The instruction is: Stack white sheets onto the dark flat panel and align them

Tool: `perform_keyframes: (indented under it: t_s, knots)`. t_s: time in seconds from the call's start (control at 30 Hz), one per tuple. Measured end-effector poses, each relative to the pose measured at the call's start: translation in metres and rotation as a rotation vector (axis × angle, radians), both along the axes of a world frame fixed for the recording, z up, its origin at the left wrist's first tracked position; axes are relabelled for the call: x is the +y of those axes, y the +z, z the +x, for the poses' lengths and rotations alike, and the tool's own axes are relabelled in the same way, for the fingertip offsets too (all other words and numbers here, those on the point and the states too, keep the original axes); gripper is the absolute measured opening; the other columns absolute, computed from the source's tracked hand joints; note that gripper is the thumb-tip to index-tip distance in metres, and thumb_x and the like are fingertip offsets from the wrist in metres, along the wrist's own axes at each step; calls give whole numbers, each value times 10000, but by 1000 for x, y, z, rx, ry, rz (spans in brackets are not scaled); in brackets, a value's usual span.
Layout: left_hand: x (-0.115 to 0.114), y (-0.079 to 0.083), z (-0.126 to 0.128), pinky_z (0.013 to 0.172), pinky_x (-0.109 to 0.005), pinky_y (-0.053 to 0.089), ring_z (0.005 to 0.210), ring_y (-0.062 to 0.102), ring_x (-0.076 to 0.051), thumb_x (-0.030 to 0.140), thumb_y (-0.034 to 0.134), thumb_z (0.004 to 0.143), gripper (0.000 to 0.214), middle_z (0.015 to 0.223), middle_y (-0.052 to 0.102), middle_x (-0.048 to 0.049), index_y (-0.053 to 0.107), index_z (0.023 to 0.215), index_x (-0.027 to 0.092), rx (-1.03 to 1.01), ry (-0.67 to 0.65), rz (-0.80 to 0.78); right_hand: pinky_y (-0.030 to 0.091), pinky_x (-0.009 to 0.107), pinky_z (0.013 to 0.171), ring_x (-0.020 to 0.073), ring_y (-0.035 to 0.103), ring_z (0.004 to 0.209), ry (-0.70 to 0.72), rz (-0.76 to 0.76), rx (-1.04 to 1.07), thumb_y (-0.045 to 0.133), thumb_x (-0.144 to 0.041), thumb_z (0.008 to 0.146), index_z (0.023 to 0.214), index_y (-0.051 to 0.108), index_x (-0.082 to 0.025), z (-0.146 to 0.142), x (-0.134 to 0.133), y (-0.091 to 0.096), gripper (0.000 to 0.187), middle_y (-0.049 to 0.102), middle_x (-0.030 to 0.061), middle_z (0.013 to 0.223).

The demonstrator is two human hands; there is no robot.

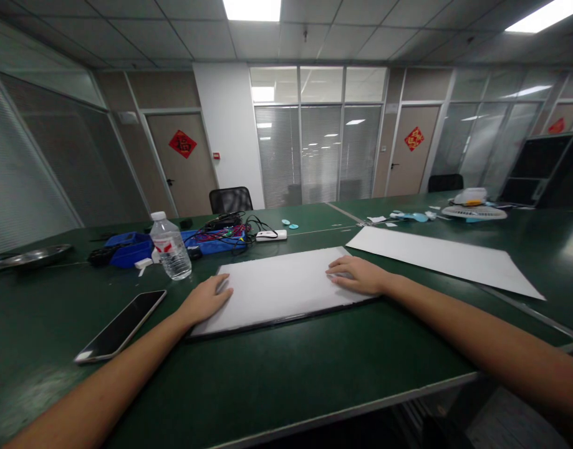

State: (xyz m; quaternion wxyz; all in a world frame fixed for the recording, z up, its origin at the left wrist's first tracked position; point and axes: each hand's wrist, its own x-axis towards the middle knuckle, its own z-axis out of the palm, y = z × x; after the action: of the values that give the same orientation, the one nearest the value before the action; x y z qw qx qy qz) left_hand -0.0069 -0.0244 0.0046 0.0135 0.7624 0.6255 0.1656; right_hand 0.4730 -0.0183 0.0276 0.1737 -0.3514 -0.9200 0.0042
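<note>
In front of me a white sheet [277, 290] lies flat, with a thin dark edge showing beneath its near side. My left hand [206, 300] rests on the sheet's left end, fingers stretched out over it. On the right end lies my right hand [358, 274], palm down with its fingers slightly spread. Neither hand grips anything. A phone [125, 324] with a dark screen is left of my left hand. Behind that hand stands a clear water bottle [171, 249] with a white cap. A larger white sheet [445, 260] lies beyond my right hand.
The green table [286, 380] ends at a near edge in front of me. Blue trays [130, 248] with tangled cables and a white power strip [271, 235] lie behind the bottle. A metal pan [33, 257] sits far left, a white fan [473, 212] far right.
</note>
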Motion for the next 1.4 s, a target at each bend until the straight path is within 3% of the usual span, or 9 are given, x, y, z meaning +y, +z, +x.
perform_keyframes:
  t_s: [0.23, 0.7, 0.77, 0.87, 0.93, 1.0, 1.1, 1.23, 1.4]
  knots:
    - [2, -1, -3, 1182, -390, 382, 1382, 546, -293, 508, 434, 872, 723, 1520, 556, -149, 542, 1461, 102, -12, -6, 2, 474, 431, 982, 285, 667, 1076, -191, 74, -22, 420, -525, 1031, 1134, 780, -195, 11, 8, 2, 500, 748, 114, 1172]
    - [7, -3, -10, 1204, -363, 352, 1409, 523, -242, 254, 424, 795, 671, 1515, 573, -82, 577, 1439, 146, -15, -3, -14, 460, 432, 1058, 261, 634, 1172, -20, -2, 13, 452, -505, 1025, 1231, 746, -213, 18, 20, -7, 463, 704, 107, 1278]
    - [6, -2, -9, 1206, -368, 349, 1412, 519, -243, 271, 419, 809, 662, 1519, 568, -91, 575, 1437, 135, -11, -3, -18, 441, 455, 1083, 272, 617, 1201, -119, 66, 19, 453, -485, 1019, 1263, 729, -221, 37, 36, -9, 453, 699, 102, 1293]
    - [5, -1, -7, 1201, -375, 358, 1403, 528, -260, 357, 419, 853, 645, 1514, 569, -111, 582, 1429, 117, -6, -1, -16, 381, 486, 1140, 312, 519, 1338, -454, 133, -51, 484, -470, 985, 1382, 654, -213, 82, 60, -14, 502, 616, 122, 1426]
    - [4, 0, -6, 1198, -371, 364, 1387, 544, -268, 432, 419, 877, 649, 1502, 581, -117, 596, 1416, 116, -6, -8, -5, 351, 504, 1159, 346, 445, 1408, -698, 87, -104, 506, -501, 957, 1475, 562, -160, 112, 69, -19, 623, 522, 164, 1520]
    - [3, 0, -6, 1195, -361, 366, 1377, 554, -267, 475, 420, 886, 654, 1491, 592, -114, 608, 1405, 123, -4, -15, 6, 379, 511, 1131, 362, 474, 1385, -821, 24, -122, 461, -529, 968, 1484, 539, -101, 136, 73, -24, 675, 519, 207, 1511]
    - [2, 0, -6, 1195, -359, 367, 1374, 557, -268, 487, 423, 887, 657, 1485, 598, -114, 614, 1398, 122, 0, -16, 14, 452, 478, 1049, 341, 583, 1271, -858, -33, -133, 369, -534, 1004, 1385, 632, -105, 151, 72, -27, 632, 612, 206, 1410]
    - [2, -1, -7, 1192, -354, 371, 1370, 562, -266, 480, 435, 883, 640, 1479, 604, -112, 627, 1387, 136, 3, -20, 26, 489, 466, 951, 332, 646, 1157, -890, -60, -172, 357, -493, 1016, 1245, 724, -187, 143, 75, -24, 530, 693, 182, 1272]
    - [2, -3, -8, 1186, -357, 380, 1365, 567, -265, 483, 427, 906, 610, 1474, 609, -107, 641, 1371, 152, 28, -46, 51, 488, 477, 874, 356, 682, 1032, -961, 0, -201, 359, -381, 1016, 1132, 744, -120, 125, 75, -17, 479, 707, 257, 1132]
